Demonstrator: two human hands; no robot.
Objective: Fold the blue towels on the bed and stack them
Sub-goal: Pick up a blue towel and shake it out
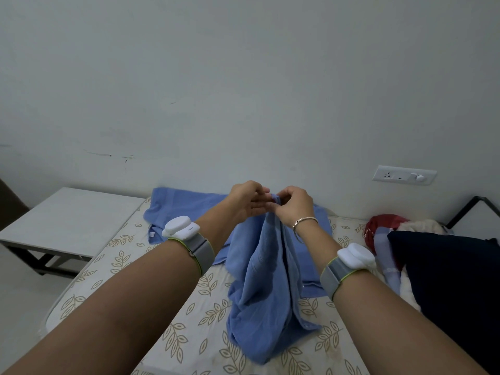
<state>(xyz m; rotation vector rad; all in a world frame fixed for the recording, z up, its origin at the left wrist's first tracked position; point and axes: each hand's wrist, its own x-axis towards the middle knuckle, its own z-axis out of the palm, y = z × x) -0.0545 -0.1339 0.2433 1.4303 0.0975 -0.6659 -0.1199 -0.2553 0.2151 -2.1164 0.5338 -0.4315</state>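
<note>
Held up over the middle of the bed (189, 334): one blue towel (266, 288), bunched lengthwise, lower end trailing onto the leaf-print sheet. Top edge pinched at one spot by both hands, touching each other above it. Left hand (244, 201): grip narrow, fingertips curled round the hem. Right hand (290, 208): grip narrow too, thumb and fingers nipping the same hem.

Step in hand, by the look of it: finding the corners, with folding not yet begun. Next move likely calls for sliding the two grips apart along the hem until the cloth hangs flat, then laying it on the bed for the first fold.

Behind the held towel, toward the wall: a second blue towel (186, 209), spread loosely, unfolded, partly hidden. Count so far: two blue towels, none folded, no stack started; more under the held one cannot be ruled out.

Right of the held towel: one dark pillow (446, 288), a heap of red and pale cloth (384, 228) behind it. Left of the bed: one grey low worktop (65, 220). On the wall: one switch plate (404, 175). Two wrist bands, one per forearm.
</note>
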